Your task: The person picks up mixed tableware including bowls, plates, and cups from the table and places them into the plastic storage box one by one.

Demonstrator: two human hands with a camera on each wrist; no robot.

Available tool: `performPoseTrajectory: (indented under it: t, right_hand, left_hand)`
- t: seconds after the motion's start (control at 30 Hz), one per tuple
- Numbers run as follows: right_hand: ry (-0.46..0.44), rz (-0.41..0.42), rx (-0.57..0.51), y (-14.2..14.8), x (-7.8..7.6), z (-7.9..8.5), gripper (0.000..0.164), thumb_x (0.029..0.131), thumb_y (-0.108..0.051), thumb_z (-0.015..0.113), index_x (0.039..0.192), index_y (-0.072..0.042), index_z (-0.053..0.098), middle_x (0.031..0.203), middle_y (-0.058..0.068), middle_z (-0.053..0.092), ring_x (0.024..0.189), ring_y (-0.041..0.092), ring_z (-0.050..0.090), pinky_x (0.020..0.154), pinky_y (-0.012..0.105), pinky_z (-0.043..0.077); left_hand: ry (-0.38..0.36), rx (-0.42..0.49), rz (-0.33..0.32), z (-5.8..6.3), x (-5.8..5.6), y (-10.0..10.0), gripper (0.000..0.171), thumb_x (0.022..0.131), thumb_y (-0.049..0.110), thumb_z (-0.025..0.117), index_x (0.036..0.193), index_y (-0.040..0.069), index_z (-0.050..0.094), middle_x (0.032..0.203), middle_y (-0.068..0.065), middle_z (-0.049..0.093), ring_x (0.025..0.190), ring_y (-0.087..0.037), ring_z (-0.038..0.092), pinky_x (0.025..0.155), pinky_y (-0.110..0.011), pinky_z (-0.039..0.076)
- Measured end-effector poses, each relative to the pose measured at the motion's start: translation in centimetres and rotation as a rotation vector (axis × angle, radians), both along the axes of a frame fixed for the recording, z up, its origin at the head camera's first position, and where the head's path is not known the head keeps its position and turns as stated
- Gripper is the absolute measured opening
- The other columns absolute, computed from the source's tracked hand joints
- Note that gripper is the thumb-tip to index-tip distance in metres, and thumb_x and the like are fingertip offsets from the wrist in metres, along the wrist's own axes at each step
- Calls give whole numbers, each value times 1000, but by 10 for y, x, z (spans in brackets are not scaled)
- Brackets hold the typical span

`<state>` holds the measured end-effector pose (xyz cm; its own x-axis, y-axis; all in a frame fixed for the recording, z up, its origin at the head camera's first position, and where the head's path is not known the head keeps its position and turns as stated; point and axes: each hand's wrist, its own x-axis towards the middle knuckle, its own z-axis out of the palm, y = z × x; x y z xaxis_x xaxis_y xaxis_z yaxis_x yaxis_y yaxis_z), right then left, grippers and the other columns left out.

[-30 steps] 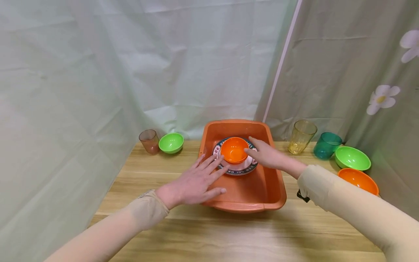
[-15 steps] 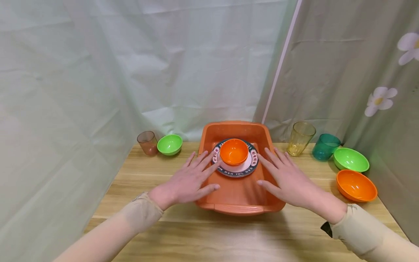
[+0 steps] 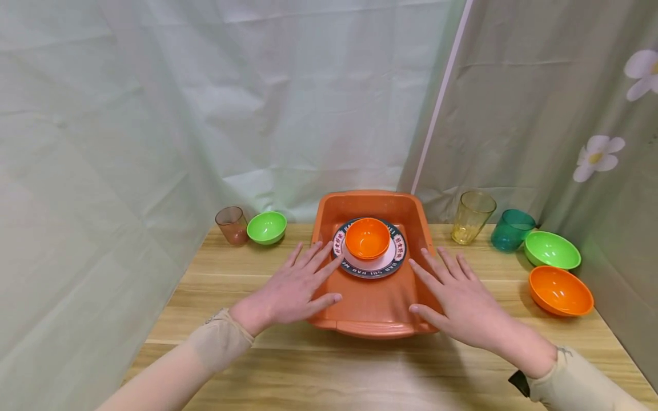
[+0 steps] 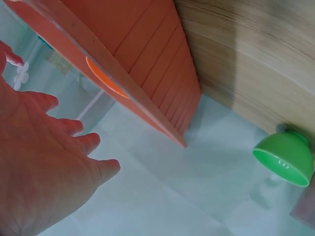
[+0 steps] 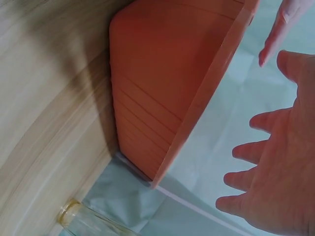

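An orange-brown plastic basin (image 3: 370, 305) stands on the wooden table. Inside it lies a round plate (image 3: 372, 272) with a dark lettered rim, and a small orange bowl (image 3: 367, 238) sits on the plate. My left hand (image 3: 288, 291) is spread above the basin's left edge, fingers straight and holding nothing. On the other side my right hand (image 3: 465, 302) hovers over the right edge, its fingers also spread with nothing in them. Both wrist views show the hands above the rim, apart from the basin wall (image 5: 152, 98).
At the back left stand a pinkish tumbler (image 3: 232, 226) and a small green bowl (image 3: 267, 228). On the right are a yellow glass (image 3: 473, 217), a teal cup (image 3: 512, 230), a larger green bowl (image 3: 552, 250) and an orange bowl (image 3: 560, 291). Curtains (image 3: 308, 103) enclose the table.
My right hand has drawn back from beside the small orange bowl to the basin's right edge, spreading its fingers. My left hand has shifted slightly left. The bowl and plate stay in place.
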<state>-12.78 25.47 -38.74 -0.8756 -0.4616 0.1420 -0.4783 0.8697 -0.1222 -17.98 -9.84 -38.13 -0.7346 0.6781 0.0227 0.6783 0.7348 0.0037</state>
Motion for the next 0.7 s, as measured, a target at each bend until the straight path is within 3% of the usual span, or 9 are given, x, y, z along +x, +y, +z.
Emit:
performPoseTrajectory:
  t: [0.13, 0.4, 0.57, 0.7]
  right_hand:
    - [-6, -5, -4, -2, -1, -1, 81, 100, -69, 44, 163, -21, 30, 170, 10, 17, 155, 41, 7, 121, 62, 8]
    - [-14, -28, -37, 3, -5, 3, 80, 100, -63, 51, 163, -18, 30, 168, 15, 20, 154, 44, 10, 120, 64, 9]
    - [-50, -104, -115, 25, -9, 15, 79, 103, -60, 50, 164, -16, 26, 168, 20, 19, 153, 47, 9, 118, 68, 11]
    - [-66, -181, -206, 56, -13, 21, 77, 105, -52, 50, 163, -8, 26, 165, 28, 20, 151, 52, 10, 116, 71, 10]
  left_hand:
    - [-11, 4, 0, -1, 0, 1, 79, 102, 72, 25, 166, 27, 13, 172, -5, 3, 157, -28, 1, 124, -55, 0]
    - [-30, -13, -9, -1, -1, 7, 77, 102, 72, 27, 166, 32, 9, 172, -2, 1, 157, -25, -3, 124, -54, -1]
    - [-27, -20, -73, 4, -1, 21, 79, 102, 72, 23, 166, 27, 13, 172, -4, 0, 157, -27, 1, 124, -54, -2]
    - [-41, -19, -136, 10, 1, 37, 80, 102, 73, 20, 166, 26, 11, 172, -6, 0, 157, -27, -1, 124, -54, -3]
